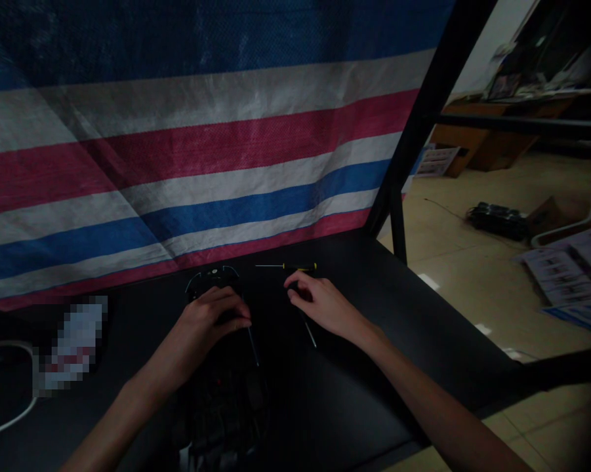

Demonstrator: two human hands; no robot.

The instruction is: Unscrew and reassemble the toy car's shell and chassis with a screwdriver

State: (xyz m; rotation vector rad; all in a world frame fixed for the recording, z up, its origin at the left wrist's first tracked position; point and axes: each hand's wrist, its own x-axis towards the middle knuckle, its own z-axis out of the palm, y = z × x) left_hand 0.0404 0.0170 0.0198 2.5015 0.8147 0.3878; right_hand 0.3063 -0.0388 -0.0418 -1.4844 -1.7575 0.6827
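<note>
A long black device (221, 419) that looks like a small car chassis lies on the dark tabletop (354, 393); its rounded far end has pale curved edges. My left hand (216, 314) rests over its upper part, thumb and fingers closed at its right edge. To the right, my right hand (322, 301) is curled just above the table, thumb and index finger near each other. From under it a screwdriver (309, 331) shows its thin metal shaft, pointing toward me; the handle is hidden by the fingers. Beyond that hand lies another screwdriver (300, 267) with a black and yellow handle.
A striped red, white and blue sheet (201, 157) hangs behind the table. A black frame post (423, 124) rises at the right corner. At left are a white cable (29, 387) and a blurred-out item (76, 347). Papers (570, 269) and a black object (499, 219) lie on the floor.
</note>
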